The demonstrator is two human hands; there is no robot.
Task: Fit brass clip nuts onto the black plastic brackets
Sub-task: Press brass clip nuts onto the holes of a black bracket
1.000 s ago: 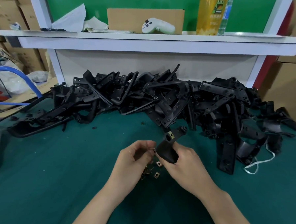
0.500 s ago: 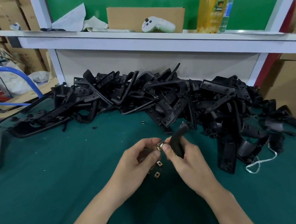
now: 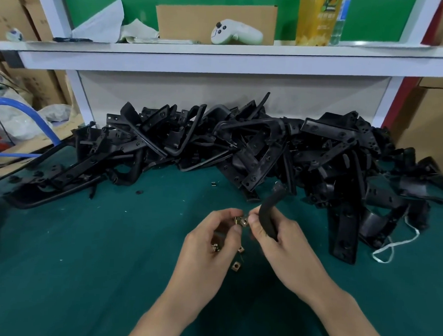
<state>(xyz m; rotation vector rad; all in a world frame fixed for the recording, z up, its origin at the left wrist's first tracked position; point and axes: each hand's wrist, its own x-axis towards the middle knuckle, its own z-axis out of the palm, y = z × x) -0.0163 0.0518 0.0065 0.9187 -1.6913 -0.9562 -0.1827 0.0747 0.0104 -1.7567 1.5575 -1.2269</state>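
Brass clip nuts [image 3: 237, 265] on green felt bench [image 3: 82, 250]

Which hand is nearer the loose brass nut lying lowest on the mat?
Left. The left hand sits just left of the brass nut; the right hand is up and right, holding the bracket.

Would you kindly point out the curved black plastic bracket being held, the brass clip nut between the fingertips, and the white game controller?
Curved black plastic bracket [image 3: 269, 213]: head view, mid-curve.
Brass clip nut [image 3: 240, 220]: head view, body.
White game controller [image 3: 235, 32]: head view, top.

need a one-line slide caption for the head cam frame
Left hand brings a brass clip nut to the curved black bracket held in the right hand, bracket pile behind.
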